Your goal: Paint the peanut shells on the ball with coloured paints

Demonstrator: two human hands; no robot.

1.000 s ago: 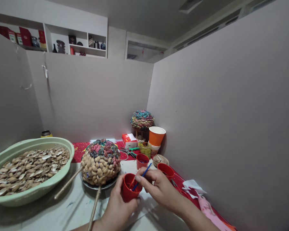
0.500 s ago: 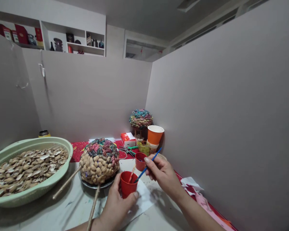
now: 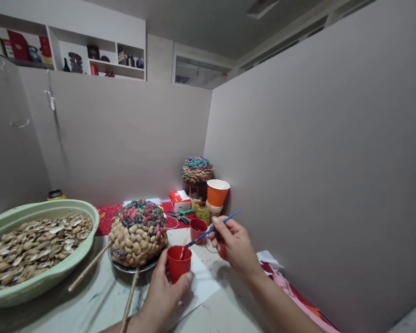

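My left hand [image 3: 164,289] is wrapped round a small red cup [image 3: 179,267], with a thin stick [image 3: 183,246] leaning inside it. A blue paintbrush [image 3: 213,228] is pinched in my right hand [image 3: 234,247]; its dark bristles are at the cup's rim. Left of the cup, a dome covered in peanut shells [image 3: 137,243] rests in a metal dish [image 3: 119,266]. Its top is painted in pink, teal and dark colours, while the lower shells are bare. Two twine-wrapped sticks [image 3: 130,296] reach out from it toward me.
A green basket [image 3: 93,229] of peanut shells [image 3: 34,247] stands at left. Behind my hands are a second red cup [image 3: 197,231], green-handled pliers [image 3: 185,213], an orange paper cup [image 3: 217,192] and a painted shell dome [image 3: 197,170]. A grey partition [image 3: 298,162] borders the right.
The brush has lifted from inside the red cup to its rim and lies flatter. My view has shifted slightly to the right. The left hand still holds the cup.
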